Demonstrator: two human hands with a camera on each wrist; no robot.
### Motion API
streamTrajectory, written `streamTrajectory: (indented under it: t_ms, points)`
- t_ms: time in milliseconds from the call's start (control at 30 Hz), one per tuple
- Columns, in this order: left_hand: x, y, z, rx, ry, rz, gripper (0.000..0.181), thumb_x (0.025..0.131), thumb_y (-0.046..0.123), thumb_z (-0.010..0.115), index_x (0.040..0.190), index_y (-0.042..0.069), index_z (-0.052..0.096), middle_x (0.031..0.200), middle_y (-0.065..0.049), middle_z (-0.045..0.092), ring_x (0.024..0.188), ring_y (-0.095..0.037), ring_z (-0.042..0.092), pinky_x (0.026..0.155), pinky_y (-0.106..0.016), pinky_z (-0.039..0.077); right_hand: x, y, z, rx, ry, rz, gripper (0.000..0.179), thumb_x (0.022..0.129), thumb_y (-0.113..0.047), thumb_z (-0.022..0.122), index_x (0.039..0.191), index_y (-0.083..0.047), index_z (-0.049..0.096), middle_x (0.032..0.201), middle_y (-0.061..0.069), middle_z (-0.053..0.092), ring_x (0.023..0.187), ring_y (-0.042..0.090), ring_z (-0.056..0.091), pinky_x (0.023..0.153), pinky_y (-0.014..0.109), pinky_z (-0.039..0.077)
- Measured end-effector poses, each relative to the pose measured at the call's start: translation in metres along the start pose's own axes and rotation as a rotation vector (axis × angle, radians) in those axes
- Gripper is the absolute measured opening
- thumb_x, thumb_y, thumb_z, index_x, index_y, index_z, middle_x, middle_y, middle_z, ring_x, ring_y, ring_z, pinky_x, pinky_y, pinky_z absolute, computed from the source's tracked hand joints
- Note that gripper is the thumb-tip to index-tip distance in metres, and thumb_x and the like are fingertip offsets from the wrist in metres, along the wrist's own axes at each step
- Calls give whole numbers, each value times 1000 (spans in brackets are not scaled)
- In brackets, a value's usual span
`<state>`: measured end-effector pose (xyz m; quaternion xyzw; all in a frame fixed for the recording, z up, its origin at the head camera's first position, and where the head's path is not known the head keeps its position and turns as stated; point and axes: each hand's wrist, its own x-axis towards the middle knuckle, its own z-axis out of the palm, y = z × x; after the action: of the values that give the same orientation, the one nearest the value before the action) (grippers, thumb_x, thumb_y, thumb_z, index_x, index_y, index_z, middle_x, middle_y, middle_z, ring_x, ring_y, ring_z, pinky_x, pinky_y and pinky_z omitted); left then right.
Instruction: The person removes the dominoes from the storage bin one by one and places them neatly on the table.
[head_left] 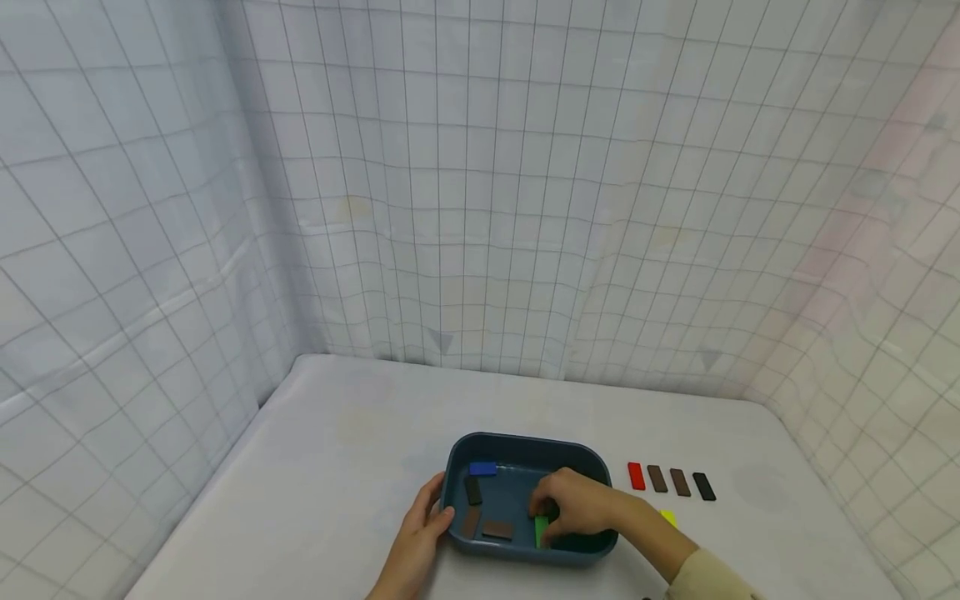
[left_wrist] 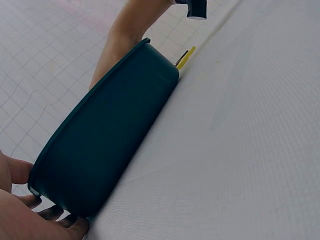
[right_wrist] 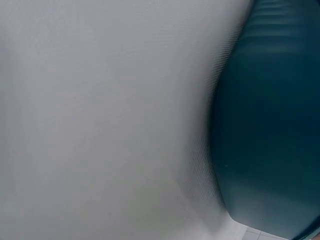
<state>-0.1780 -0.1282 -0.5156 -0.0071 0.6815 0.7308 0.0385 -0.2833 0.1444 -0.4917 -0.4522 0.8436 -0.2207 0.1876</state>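
A dark blue plastic bin (head_left: 517,553) stands on the white-covered table. My left hand (head_left: 417,533) grips its left end, with the thumb at the rim and the fingers against the outer wall, as the left wrist view also shows. Inside the bin, my right hand (head_left: 583,503) pinches a green block (head_left: 541,530) near the floor, right of the middle. Towards the left of the bin lie a blue block (head_left: 483,468), a black block (head_left: 472,490) and two brown blocks, one slanted (head_left: 471,522) and one crosswise (head_left: 498,530). In the right wrist view, only the bin's outer wall (right_wrist: 270,125) and tablecloth show clearly.
To the right of the bin, a red block (head_left: 636,476), two brown blocks (head_left: 657,478) and a black block (head_left: 704,486) lie in a row. A yellow block (head_left: 668,517) is partly hidden behind my right forearm. White gridded curtains (head_left: 480,183) surround the table.
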Motion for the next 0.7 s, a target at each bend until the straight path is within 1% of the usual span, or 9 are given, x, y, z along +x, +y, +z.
streamTrajectory:
  t_ms: [233, 333, 433, 567, 700]
  points:
    - [-1, 0, 1, -8, 1, 11, 57, 108, 2, 45, 159, -8, 22, 165, -33, 15, 149, -55, 12, 118, -65, 19, 0, -2, -1, 57, 10, 16, 23, 84, -19, 89, 101, -16, 73, 91, -18, 64, 81, -1, 59, 74, 20, 54]
    - [-1, 0, 0, -4, 6, 11, 57, 108, 2, 45, 159, -8, 22, 164, -34, 15, 149, -55, 13, 118, -65, 19, -1, -2, -2, 113, 50, 7, 22, 85, -14, 88, 98, -16, 70, 88, -15, 63, 79, 1, 58, 73, 21, 54]
    - [-1, 0, 0, -2, 10, 10, 57, 108, 1, 45, 159, -9, 22, 164, -34, 15, 149, -56, 13, 118, -65, 19, -4, -3, -3, 166, 106, -25, 21, 86, -9, 85, 96, -15, 68, 86, -13, 63, 77, 2, 57, 71, 23, 55]
    - [0, 1, 0, -6, 9, 1, 57, 107, 1, 45, 158, -9, 22, 164, -35, 15, 149, -56, 13, 117, -65, 21, -8, -1, -5, 199, 169, -63, 13, 91, -9, 81, 99, -17, 74, 93, -13, 66, 80, 3, 59, 72, 24, 56]
    - [0, 1, 0, -6, 3, -1, 56, 108, 1, 45, 158, -9, 22, 164, -35, 15, 149, -56, 12, 117, -65, 22, -13, -1, -7, 222, 228, -67, 9, 94, -11, 78, 102, -15, 79, 103, -11, 69, 87, 5, 63, 74, 27, 57]
